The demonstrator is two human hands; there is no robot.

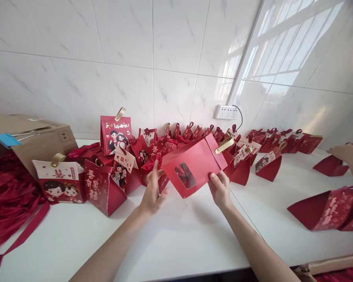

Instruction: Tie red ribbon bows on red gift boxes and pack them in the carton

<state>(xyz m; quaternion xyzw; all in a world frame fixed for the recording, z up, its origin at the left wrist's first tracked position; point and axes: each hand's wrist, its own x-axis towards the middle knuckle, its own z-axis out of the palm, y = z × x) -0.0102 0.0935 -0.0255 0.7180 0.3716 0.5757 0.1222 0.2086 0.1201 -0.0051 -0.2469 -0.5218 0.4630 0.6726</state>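
Note:
In mid-air over the white table, my right hand (220,188) grips a red paper gift box (197,160) by its folded top edge, thumb in front. The box lies tilted, with a gold ribbon loop (224,145) at its upper right and a clear window (184,175) facing me. At the box's left end is my left hand (153,192), its fingers stretched and thumb spread. Whether its fingertips touch the box I cannot tell. Behind both hands stand printed red gift boxes, among them one with a cartoon couple (117,137).
Left, a cardboard carton (44,145) stands by a heap of dark red ribbon (10,192). More gift boxes line the tiled wall, below a power strip (226,112). At far right, another person's hand (345,152) is at a red box (331,166); further boxes (332,209) lie nearer.

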